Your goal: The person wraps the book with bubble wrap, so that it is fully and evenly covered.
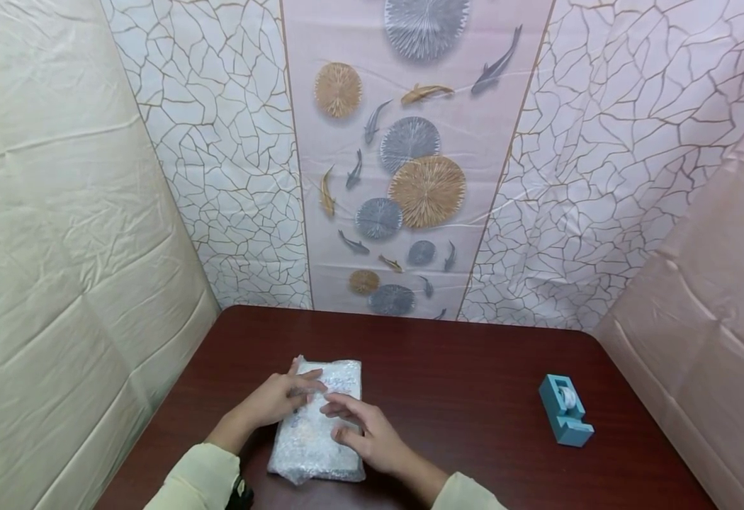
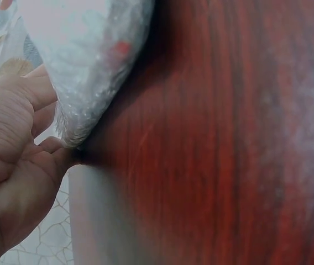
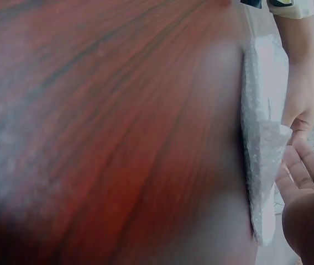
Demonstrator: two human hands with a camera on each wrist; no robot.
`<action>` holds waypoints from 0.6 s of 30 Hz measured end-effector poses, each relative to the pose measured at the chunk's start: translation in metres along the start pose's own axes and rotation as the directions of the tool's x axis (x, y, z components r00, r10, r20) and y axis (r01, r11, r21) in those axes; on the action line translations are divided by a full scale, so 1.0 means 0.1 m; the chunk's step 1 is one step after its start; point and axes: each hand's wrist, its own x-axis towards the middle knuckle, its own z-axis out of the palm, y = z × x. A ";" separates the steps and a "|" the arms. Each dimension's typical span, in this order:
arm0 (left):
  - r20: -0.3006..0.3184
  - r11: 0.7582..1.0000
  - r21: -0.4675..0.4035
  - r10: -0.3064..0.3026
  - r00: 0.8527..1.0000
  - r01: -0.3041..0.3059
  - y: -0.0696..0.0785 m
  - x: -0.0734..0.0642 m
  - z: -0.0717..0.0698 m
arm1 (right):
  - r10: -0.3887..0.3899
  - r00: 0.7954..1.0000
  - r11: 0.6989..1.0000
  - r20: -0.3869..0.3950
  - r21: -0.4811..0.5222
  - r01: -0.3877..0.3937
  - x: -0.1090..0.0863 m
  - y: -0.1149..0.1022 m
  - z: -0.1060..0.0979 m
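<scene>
A flat, rectangular package in bubble wrap [image 1: 314,446] lies on the table in front of the person. The left hand [image 1: 276,399] rests on its upper left part with the fingers spread across the wrap. In the left wrist view, that hand [image 2: 19,149] lies along the package's edge, thumb close to the wrap [image 2: 90,72]. The right hand [image 1: 370,433] is over the package's right side, its fingers loosely extended near the left fingertips. Seen from the right wrist, the right hand's fingers [image 3: 303,171] are at the wrapped package [image 3: 265,110]; whether they press on it is unclear. What is inside the wrap is hidden.
A teal tape dispenser [image 1: 566,411] with a roll of tape stands on the right of the dark red-brown wooden table [image 1: 461,397]. A patterned curtain [image 1: 410,177] hangs behind the table's far edge, and pale cloth walls [image 1: 59,248] flank both sides.
</scene>
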 end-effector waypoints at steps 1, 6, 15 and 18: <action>-0.001 1.000 0.000 -0.001 1.000 0.001 0.00 0.00 0.00 | -0.003 1.000 1.000 -0.001 0.000 0.003 0.00 0.01 0.01; 0.002 1.000 -0.003 -0.006 1.000 0.006 0.02 0.00 0.00 | -0.007 1.000 1.000 -0.002 0.008 0.007 0.02 0.03 0.07; 0.003 0.999 -0.022 -0.025 1.000 0.025 0.01 -0.01 0.00 | 0.015 1.000 1.000 -0.012 -0.018 -0.015 0.05 0.06 0.12; -0.003 1.000 -0.001 -0.021 1.000 0.021 0.03 -0.02 0.00 | 0.034 0.999 0.999 -0.013 -0.040 -0.034 0.06 0.05 0.13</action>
